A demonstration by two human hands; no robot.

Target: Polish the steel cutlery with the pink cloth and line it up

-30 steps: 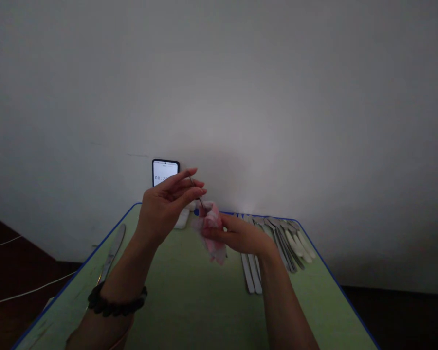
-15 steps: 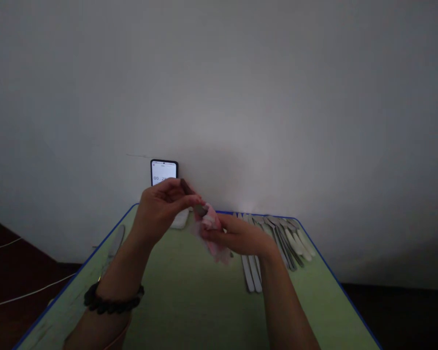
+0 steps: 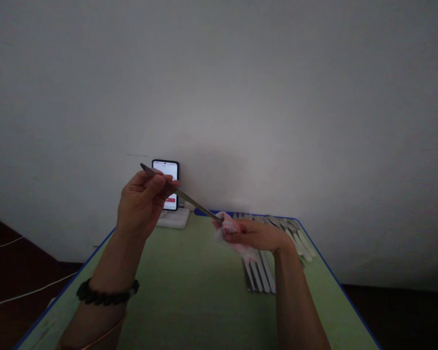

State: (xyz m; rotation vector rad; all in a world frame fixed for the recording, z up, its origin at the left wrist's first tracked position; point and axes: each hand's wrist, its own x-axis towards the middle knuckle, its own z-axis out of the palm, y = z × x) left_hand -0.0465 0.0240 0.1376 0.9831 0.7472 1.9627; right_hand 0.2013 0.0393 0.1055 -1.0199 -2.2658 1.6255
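My left hand (image 3: 142,201) pinches a long, slim metal piece of cutlery (image 3: 191,200) near its upper end. The piece slants down to the right, and its lower end is hidden in a crumpled pink and white tissue (image 3: 228,226), so I cannot tell its kind. My right hand (image 3: 261,234) is closed around that tissue, wrapping the low end above the table. Beneath the right hand and tissue, several metal knives (image 3: 263,277) lie side by side, partly covered.
Several spoons (image 3: 272,221) and white-handled cutlery (image 3: 306,245) lie at the right of the green table (image 3: 197,301). A lit phone (image 3: 172,171) leans upright on a white stand (image 3: 180,218) at the back, against the grey wall (image 3: 219,97).
My hands have moved apart, the left to the left and the right to the right. The tissue has shifted towards one end, and a long stretch of the metal piece now shows.
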